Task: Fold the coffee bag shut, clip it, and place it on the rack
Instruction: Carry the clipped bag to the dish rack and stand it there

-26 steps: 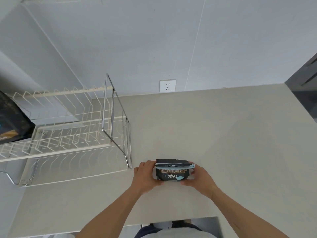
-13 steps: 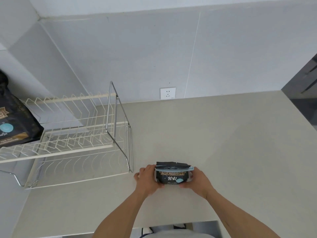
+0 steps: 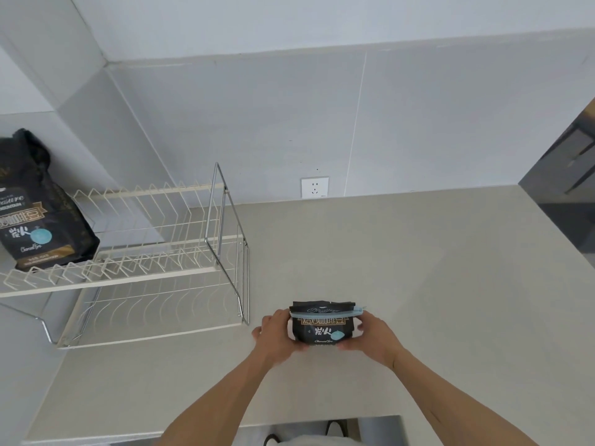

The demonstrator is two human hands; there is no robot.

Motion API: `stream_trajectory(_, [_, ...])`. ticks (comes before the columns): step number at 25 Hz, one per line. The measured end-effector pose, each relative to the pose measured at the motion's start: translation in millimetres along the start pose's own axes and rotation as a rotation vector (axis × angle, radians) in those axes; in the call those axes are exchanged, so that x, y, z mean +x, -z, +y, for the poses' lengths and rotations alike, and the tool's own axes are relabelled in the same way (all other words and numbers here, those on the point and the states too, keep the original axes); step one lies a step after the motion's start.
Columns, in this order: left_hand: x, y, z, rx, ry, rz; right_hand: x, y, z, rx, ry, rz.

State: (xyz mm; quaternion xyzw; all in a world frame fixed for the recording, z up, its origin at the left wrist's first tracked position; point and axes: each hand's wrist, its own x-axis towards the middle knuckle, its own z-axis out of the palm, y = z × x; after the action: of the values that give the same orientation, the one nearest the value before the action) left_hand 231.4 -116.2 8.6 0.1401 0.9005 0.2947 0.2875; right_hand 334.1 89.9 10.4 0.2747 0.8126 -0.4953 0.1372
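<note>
While a second coffee bag (image 3: 38, 217) sits on the rack's (image 3: 154, 278) upper tier at far left, the left hand (image 3: 278, 338) grips the near coffee bag (image 3: 323, 326) on one side. A blue clip (image 3: 326, 314) spans its folded top. The right hand (image 3: 375, 338) clasps the other side, above the countertop (image 3: 418, 284).

I hold the coffee bag (image 3: 323, 328) between my left hand (image 3: 277, 336) and right hand (image 3: 373, 338), its clip (image 3: 326, 313) across the folded top. The rack (image 3: 151, 268) stands to my left on the counter (image 3: 418, 284), a second coffee bag (image 3: 38, 214) on its upper tier, the wall socket (image 3: 315, 187) behind
</note>
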Motion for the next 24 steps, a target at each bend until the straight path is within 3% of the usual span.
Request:
stream_trajectory(16, [-32, 57, 70, -0.397, -0.195, 0.064, -28, 88, -51, 0.152, 0.32, 0.06])
stream_trajectory(24, [-43, 119, 94, -0.398, -0.361, 0.097, -42, 95, -107, 0.297, 0.435, 0.155])
